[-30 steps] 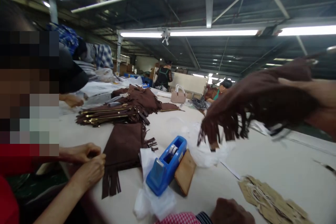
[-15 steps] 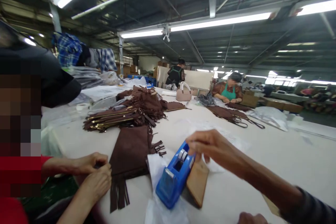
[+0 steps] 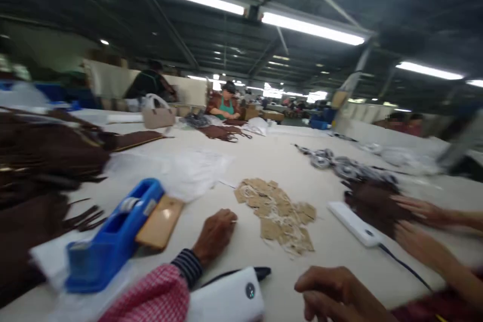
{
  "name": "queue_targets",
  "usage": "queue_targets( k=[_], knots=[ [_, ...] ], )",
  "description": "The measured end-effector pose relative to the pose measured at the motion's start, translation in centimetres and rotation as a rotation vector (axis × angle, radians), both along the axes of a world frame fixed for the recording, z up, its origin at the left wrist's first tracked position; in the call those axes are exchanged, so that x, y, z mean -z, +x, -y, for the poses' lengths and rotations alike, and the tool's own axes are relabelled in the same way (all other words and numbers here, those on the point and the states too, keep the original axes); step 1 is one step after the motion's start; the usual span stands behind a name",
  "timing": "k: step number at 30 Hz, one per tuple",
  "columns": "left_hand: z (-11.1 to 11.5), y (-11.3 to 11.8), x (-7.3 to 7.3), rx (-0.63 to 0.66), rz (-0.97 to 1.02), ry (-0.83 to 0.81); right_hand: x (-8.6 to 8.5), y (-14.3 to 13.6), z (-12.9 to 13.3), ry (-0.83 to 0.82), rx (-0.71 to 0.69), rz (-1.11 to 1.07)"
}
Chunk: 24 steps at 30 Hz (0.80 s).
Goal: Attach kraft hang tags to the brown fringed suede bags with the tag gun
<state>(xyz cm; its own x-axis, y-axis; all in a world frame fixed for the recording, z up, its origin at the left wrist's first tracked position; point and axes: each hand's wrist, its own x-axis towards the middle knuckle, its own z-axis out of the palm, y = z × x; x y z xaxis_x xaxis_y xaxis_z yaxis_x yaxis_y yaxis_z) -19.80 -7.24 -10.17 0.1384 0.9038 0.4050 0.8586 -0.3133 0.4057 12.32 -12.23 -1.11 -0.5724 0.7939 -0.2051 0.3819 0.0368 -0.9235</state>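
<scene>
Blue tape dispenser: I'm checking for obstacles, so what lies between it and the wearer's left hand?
In the head view, a flat tan rectangular piece lies beside the tape dispenser; past it, white tabletop reaches the left hand.

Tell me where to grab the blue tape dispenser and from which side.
Probably grip the blue tape dispenser across its narrow far end, from above, with the nearer left hand: the body is long, and the tan slab crowds its right side.

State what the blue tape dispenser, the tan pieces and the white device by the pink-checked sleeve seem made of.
Blue tape dispenser: probably hard plastic, smooth, with a moulded shape. Tan pieces: likely card or stiff paper, matt, flat and straight-edged. White device: seemingly smooth plastic, its surface evenly white.
</scene>
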Motion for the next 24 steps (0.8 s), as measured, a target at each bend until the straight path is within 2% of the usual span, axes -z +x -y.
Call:
queue_targets(
  k=[4,7,10,16,20,24],
  knots=[
    [-0.9,-0.9,0.2,-0.037,0.058,-0.076,2.0,3.1,2.1,0.037,0.144,-0.101],
    [-1.4,-1.2,0.1,-0.039,0.062,-0.170,3.9,4.4,2.3,0.086,0.261,-0.163],
    [-1.8,-1.5,0.1,-0.040,0.064,-0.210,4.9,5.4,1.7,0.151,0.276,-0.090],
    [-2.2,-2.0,0.1,-0.044,0.153,-0.234,4.4,7.4,-0.9,0.252,0.275,0.003],
    [-1.3,-1.3,-1.1,-0.024,0.207,-0.271,4.1,7.7,-2.7,0.280,0.255,0.032],
    [-0.7,-0.4,-2.3,-0.017,0.222,-0.264,3.8,7.1,-5.1,0.399,0.211,0.115]
  ],
)
